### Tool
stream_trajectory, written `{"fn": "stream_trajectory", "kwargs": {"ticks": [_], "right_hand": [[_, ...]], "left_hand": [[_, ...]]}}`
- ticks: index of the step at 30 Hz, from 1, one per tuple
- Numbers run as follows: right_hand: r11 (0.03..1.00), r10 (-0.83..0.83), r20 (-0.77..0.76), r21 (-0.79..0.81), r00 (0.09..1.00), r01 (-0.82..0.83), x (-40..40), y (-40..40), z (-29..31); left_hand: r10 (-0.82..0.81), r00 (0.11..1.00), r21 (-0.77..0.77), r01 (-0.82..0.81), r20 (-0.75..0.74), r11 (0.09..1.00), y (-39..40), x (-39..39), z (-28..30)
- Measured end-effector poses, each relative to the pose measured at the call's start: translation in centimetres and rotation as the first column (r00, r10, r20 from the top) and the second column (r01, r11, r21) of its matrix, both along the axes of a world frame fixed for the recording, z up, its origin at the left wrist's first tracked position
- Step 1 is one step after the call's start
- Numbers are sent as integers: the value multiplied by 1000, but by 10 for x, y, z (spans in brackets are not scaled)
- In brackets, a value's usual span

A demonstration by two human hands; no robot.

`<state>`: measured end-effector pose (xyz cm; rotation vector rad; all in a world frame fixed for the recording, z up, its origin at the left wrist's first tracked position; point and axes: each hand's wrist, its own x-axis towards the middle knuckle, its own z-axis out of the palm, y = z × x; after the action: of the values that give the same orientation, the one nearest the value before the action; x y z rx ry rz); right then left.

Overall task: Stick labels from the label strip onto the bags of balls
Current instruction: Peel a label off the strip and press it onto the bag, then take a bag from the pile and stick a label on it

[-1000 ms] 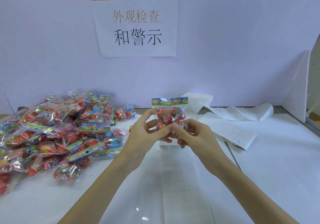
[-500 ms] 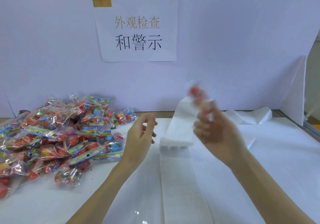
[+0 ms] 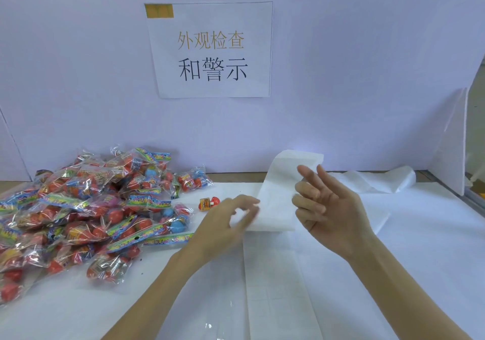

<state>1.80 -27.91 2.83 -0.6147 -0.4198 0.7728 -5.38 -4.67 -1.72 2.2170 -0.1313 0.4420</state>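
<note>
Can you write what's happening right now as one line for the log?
left hand: at label strip fold, grip unclear | right hand: open, empty, raised | bags of balls: piled left | stage: getting next label
</note>
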Motion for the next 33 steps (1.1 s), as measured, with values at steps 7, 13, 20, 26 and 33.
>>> {"fn": "stream_trajectory", "kwargs": {"ticks": [7,13,20,26,33], "right_hand": [[982,-127,-63,-152,990,116,-2,10,-9],[977,-106,-37,-190,994,97,-2,12,-12],[972,-86,-14,-222,996,81,-2,14,-17],[966,-89,-24,-244,996,81,-2,16,-18],[898,-124,139,-406,982,171,-7,20,-16]], "left_hand": [[430,901,676,-285,-52,679,43,3,-17],[602,791,677,-502,108,538,53,10,-14],[678,726,868,-406,116,286,63,0,-12],[276,835,454,-503,477,736,59,4,3],[40,981,-610,84,188,788,-23,-5,19]]}}
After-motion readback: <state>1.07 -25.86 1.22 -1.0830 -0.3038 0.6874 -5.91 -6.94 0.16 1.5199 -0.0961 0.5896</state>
